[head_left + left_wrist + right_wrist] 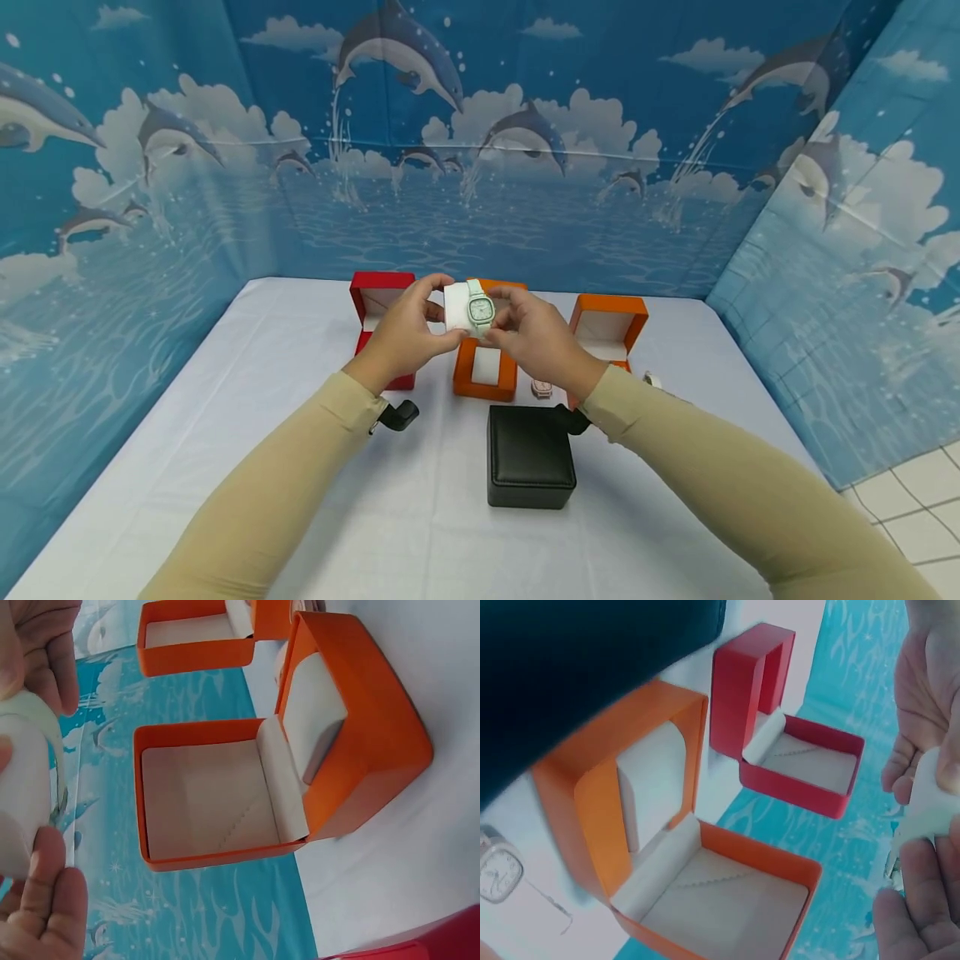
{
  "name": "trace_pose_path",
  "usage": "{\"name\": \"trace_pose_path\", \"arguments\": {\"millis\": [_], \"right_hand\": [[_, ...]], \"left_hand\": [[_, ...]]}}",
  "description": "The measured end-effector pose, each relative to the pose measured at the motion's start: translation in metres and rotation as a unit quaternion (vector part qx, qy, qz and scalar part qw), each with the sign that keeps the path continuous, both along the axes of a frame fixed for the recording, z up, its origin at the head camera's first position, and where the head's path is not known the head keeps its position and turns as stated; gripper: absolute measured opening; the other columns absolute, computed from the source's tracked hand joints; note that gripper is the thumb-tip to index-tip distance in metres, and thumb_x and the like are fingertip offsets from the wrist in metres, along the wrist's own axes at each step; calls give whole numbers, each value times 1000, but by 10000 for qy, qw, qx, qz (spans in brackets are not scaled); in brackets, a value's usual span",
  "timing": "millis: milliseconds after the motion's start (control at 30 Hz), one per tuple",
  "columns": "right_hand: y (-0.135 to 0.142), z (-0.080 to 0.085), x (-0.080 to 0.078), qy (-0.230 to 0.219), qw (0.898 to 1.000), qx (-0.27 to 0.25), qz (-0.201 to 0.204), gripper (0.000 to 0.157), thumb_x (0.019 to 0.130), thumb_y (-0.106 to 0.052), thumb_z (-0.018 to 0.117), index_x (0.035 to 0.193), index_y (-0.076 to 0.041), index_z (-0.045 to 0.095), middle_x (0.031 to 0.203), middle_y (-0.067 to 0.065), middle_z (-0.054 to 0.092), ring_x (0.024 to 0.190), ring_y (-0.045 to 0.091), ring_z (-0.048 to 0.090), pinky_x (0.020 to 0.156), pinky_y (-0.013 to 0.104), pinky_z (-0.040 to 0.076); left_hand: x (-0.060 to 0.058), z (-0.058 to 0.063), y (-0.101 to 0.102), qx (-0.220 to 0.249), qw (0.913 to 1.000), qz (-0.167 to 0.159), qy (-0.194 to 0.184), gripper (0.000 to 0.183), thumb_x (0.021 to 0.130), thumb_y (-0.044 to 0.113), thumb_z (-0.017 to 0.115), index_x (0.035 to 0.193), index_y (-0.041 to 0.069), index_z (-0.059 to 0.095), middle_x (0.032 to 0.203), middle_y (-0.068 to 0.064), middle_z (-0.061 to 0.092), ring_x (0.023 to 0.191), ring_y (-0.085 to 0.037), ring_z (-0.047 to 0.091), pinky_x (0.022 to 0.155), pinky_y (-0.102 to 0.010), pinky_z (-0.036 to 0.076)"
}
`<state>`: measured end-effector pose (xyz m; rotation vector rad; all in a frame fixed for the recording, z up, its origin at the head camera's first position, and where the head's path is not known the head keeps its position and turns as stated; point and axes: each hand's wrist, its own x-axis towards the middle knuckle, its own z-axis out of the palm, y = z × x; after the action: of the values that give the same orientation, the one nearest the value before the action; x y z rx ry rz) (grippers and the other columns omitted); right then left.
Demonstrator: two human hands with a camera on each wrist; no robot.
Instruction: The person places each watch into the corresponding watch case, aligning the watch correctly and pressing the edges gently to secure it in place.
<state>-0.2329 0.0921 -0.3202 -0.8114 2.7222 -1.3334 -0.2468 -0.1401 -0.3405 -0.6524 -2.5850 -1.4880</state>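
Observation:
A pale green watch (481, 310) with a squarish dial is held above the boxes, beside and partly around a small white cushion (454, 308). My left hand (408, 329) grips the cushion between thumb and fingers on its left side. On the other side, my right hand (540, 333) pinches the watch strap with thumb and fingers. Directly below and behind stands an open orange box (485, 390), with a white cushion (315, 712) in its base. From the left wrist view, the strap (56, 761) bows away from the cushion; its clasp end is hard to make out.
An open red box (402, 382) stands left, partly behind my left hand. Another open orange box (611, 317) is at right. Near my right wrist lie a pink watch (542, 388) and a whitish watch (652, 380). A closed black box (531, 454) sits in front.

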Motion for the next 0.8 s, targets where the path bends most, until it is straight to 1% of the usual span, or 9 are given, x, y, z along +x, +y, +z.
{"name": "trace_pose_path", "arguments": {"millis": [133, 233, 367, 433, 500, 567, 633, 667, 800], "right_hand": [[3, 1, 0, -73, 9999, -69, 33, 63, 100, -5, 70, 157, -5, 42, 101, 15, 72, 99, 24, 73, 93, 37, 62], [3, 1, 2, -107, 9998, -154, 64, 62, 101, -4, 69, 157, -4, 43, 103, 16, 72, 104, 26, 73, 96, 38, 62], [3, 1, 4, 13, 9999, -150, 63, 62, 101, -4, 69, 157, -4, 43, 101, 16, 71, 100, 31, 73, 94, 38, 62], [2, 2, 5, 106, 9999, -76, 14, 63, 101, -5, 70, 157, -5, 43, 99, 14, 71, 96, 28, 73, 92, 37, 63], [1, 2, 5, 157, 9999, 4, -31, 63, 100, -6, 70, 157, -5, 43, 99, 13, 71, 89, 25, 72, 87, 35, 63], [1, 1, 5, 186, 9998, 86, -84, 62, 100, -8, 71, 157, -6, 45, 98, 10, 71, 80, 22, 68, 79, 33, 61], [1, 0, 5, 177, 9997, 126, -101, 60, 101, -9, 71, 156, -6, 46, 97, 8, 71, 77, 22, 66, 75, 32, 59], [1, -1, 5, 154, 9997, 123, -107, 60, 101, -9, 71, 155, -6, 47, 97, 8, 72, 76, 22, 66, 75, 32, 58], [0, -1, 5, 43, 9999, 64, -148, 60, 100, -10, 72, 154, -5, 48, 98, 7, 73, 86, 20, 71, 84, 33, 62]], "left_hand": [[1, 2, -1, 56, 9998, -179, 109, 73, 91, 13, 82, 153, 10, 42, 149, -4, 49, 110, -23, 68, 88, -40, 65], [2, 2, -1, 55, 9997, -159, 160, 74, 91, 12, 83, 152, 10, 42, 149, -4, 48, 111, -24, 67, 89, -42, 64], [3, 0, 0, -14, 9998, -46, 206, 75, 91, 15, 83, 153, 7, 41, 148, -5, 49, 108, -23, 67, 86, -37, 65], [3, 0, 0, 5, 9998, -24, 220, 75, 91, 15, 82, 153, 5, 41, 147, -5, 49, 106, -23, 68, 84, -36, 65], [3, -1, 1, 30, 9998, -9, 218, 74, 92, 15, 82, 152, 5, 41, 145, -5, 51, 105, -23, 68, 82, -36, 65], [3, -1, 2, 24, 9998, 23, 214, 72, 91, 15, 82, 151, 6, 42, 143, -5, 52, 104, -23, 67, 81, -35, 65], [4, -1, 2, -5, 9998, 72, 198, 71, 91, 15, 82, 150, 7, 43, 141, -5, 53, 103, -23, 67, 79, -35, 65], [4, -2, 3, -35, 9997, 105, 195, 70, 91, 16, 82, 149, 8, 44, 141, -4, 53, 103, -22, 67, 78, -34, 65], [5, -3, 3, -87, 9996, 170, 197, 69, 91, 18, 81, 149, 9, 45, 139, -4, 54, 103, -22, 66, 77, -34, 65]]}}
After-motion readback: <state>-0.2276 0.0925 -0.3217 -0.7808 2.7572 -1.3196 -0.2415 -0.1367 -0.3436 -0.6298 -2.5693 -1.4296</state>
